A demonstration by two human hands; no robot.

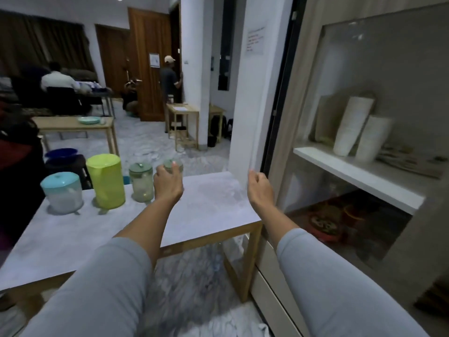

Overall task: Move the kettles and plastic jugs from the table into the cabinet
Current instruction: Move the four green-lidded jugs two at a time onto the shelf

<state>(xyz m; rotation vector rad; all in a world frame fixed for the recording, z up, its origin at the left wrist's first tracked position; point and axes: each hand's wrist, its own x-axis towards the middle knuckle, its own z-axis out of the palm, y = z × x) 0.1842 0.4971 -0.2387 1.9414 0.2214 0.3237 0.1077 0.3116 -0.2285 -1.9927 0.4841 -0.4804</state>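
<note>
- Left hand (167,184) reaching forward over the tabletop (206,207), grip curled around a small clear jug with a pale green lid (175,165) at the far edge, thumb tip showing on the lid side; exact contact blurred, though fingers plainly wrap it.
- Right hand (260,188) raised at 3 o'clock of the left, above the tabletop's right corner, grip loosely curled and holding nothing.
- Second clear jug with a green lid (141,181) standing upright just at 9 o'clock of the held one, close beside the left hand.
- Tall lime-green jug (106,180) upright at 9 o'clock of that, near but apart.
- Squat clear jug with a light blue lid (62,192) furthest out at 9 o'clock, near the tabletop's left edge (all four in a rough row along the far side).
- Cabinet (359,171) at 3 o'clock of the tabletop, close against its right end, glass front showing a white shelf inside.
- On that shelf, two white ribbed vases (352,125) leaning together, with flat items beside them too dim to tell.
- Lower compartment of the cabinet dark, with reddish and orange things inside (not identifiable).
- Grey sleeves (102,288) covering both forearms to below the wrists.
</note>
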